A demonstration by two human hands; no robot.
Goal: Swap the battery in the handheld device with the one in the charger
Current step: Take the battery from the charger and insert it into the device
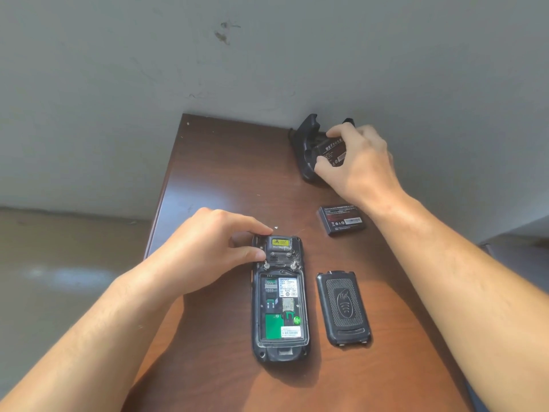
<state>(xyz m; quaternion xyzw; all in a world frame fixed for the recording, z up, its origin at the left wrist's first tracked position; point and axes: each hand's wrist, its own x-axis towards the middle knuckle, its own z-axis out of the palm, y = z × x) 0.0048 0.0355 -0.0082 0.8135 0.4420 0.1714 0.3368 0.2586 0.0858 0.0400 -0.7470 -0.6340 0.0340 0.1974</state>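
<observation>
The black handheld device (280,301) lies face down on the brown table (225,179), its battery bay bare and showing labels and a green board. My left hand (214,248) pinches the device's top end with thumb and fingers. Its back cover (343,307) lies loose just to the right. A black battery (341,220) rests flat on the table further back. My right hand (356,162) grips a second battery (331,151) at the black charger cradle (306,147) in the far right corner; whether that battery sits in the cradle or just above it I cannot tell.
A grey wall stands right behind the charger. The table's left edge runs diagonally from the far corner toward me, with a dull floor below it. A tiny white speck (276,227) lies near the device's top.
</observation>
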